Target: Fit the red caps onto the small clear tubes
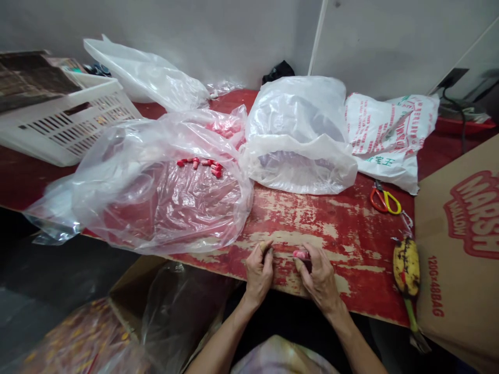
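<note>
A small pink piece [299,254] is pinched in the curled fingers of the right hand [317,275], at the near edge of a worn red table [312,218]. The left hand [259,270] is closed beside it; what its fingertips grip cannot be told. More pink pieces [202,164] are seen in a clear plastic bag [156,182] farther back.
</note>
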Demonstrator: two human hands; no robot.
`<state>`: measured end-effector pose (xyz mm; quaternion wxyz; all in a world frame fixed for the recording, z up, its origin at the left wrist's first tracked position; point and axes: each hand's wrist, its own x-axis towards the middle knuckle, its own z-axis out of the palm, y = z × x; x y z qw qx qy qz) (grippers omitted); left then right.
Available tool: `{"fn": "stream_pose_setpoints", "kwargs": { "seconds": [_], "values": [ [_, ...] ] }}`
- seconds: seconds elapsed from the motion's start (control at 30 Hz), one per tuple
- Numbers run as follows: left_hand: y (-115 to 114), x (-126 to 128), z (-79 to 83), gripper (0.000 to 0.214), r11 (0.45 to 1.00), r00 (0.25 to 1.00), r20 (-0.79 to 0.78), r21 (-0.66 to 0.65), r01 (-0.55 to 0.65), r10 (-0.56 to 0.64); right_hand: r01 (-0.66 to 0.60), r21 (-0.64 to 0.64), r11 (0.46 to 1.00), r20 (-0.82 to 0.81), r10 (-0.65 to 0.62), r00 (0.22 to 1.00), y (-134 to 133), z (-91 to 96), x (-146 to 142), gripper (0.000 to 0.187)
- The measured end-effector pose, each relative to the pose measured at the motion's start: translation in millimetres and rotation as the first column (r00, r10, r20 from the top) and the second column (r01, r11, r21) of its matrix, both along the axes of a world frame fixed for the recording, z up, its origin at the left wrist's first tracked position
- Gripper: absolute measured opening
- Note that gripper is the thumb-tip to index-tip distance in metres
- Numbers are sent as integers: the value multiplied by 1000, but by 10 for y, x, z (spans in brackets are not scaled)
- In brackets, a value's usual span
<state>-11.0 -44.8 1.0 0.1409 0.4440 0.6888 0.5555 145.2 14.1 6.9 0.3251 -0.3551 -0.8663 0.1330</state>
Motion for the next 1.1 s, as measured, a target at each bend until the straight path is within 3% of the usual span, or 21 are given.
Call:
{"fn": "stream_pose_setpoints", "kwargs": {
  "seconds": [0.27,0.6,0.97,1.1],
  "values": [
    [10,4,2,22,1000,1000,4,-1,5,-5,-39,15,999,54,38,998,-14,13,-13,48],
    [9,5,6,21,1000,1000,-15,20,8,-7,-78,47,996,99,73,992,-39,57,-51,44],
    [3,-5,-38,23,1000,1000,-20,21,23,-22,-37,54,998,2,37,999,-29,35,-45,47],
    [-2,-7,-42,22,1000,1000,-21,16,23,-22,-43,45,998,34,41,999,-27,34,-48,46]
  ]
}}
